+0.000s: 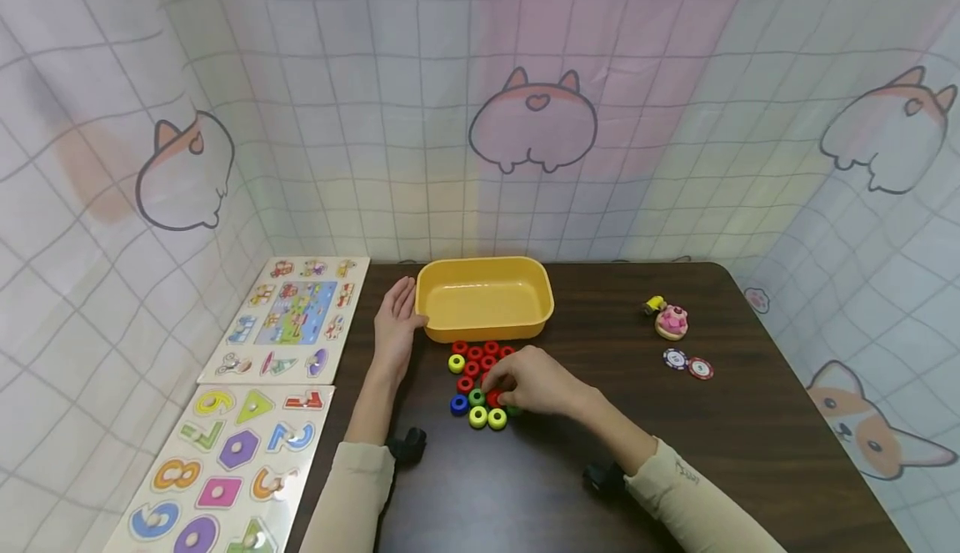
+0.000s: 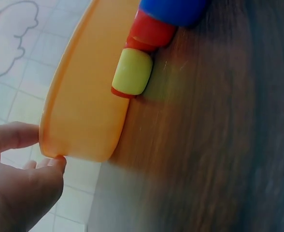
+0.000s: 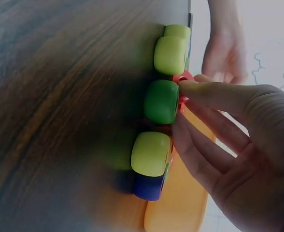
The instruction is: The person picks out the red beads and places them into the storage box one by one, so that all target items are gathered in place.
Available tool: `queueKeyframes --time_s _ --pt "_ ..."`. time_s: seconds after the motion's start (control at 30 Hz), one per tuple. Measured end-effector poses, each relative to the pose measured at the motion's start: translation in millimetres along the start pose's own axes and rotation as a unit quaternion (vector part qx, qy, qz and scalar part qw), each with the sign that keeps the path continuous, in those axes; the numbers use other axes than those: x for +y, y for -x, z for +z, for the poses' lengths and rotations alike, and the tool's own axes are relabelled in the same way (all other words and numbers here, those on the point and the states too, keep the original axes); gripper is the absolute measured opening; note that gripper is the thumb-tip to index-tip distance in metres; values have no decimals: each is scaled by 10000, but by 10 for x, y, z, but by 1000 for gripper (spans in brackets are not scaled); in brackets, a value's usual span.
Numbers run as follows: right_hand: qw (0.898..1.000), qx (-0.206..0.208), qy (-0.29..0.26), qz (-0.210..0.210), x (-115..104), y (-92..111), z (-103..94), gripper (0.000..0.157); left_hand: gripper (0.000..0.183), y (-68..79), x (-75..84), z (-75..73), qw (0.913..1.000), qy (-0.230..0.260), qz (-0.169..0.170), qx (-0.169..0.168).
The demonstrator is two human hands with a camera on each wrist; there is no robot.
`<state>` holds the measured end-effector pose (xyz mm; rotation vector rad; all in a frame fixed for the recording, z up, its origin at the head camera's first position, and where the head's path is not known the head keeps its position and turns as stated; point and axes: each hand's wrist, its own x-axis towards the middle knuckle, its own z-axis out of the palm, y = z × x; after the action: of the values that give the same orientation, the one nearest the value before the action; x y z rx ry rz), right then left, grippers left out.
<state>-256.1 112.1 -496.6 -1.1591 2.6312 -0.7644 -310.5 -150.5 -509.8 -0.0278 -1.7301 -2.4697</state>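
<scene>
My left hand (image 1: 396, 325) holds the left end of a yellow plastic basin (image 1: 483, 334), thumb at the rim and fingers along the outer wall. In front of the basin lies a cluster of small ring beads: several red beads (image 1: 472, 368), a blue bead (image 1: 459, 404), green beads (image 3: 161, 102) and several yellow-green beads (image 1: 477, 417). Over the cluster's right side, my right hand (image 1: 536, 382) pinches a red bead (image 1: 494, 398) with thumb and fingers. In the right wrist view, the green bead partly hides that red one. The basin's inside shows only its bare yellow bottom.
At the left lie two puzzle boards, a picture board (image 1: 341, 273) behind a number-and-shape board (image 1: 300, 453). Toward the right are a small yellow toy (image 1: 654, 304), a pink figure (image 1: 671, 322), a dark chip (image 1: 675, 359) and a red chip (image 1: 701, 368). Patterned cloth surrounds the table.
</scene>
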Motion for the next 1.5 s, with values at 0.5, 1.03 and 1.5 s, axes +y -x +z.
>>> queueKeyframes --time_s 0.5,1.03,1.5 --pt "9624 -126 -2605 762 131 -224 -410 26 78 -21 29 -34 9999 138 53 -10" --pt "8929 -45 -3862 2315 387 -1373 -829 34 79 -33 8 -74 9987 466 124 158" --pt "8787 131 -3829 2849 539 -2062 -438 29 82 -38 -18 -32 9989 468 67 69"
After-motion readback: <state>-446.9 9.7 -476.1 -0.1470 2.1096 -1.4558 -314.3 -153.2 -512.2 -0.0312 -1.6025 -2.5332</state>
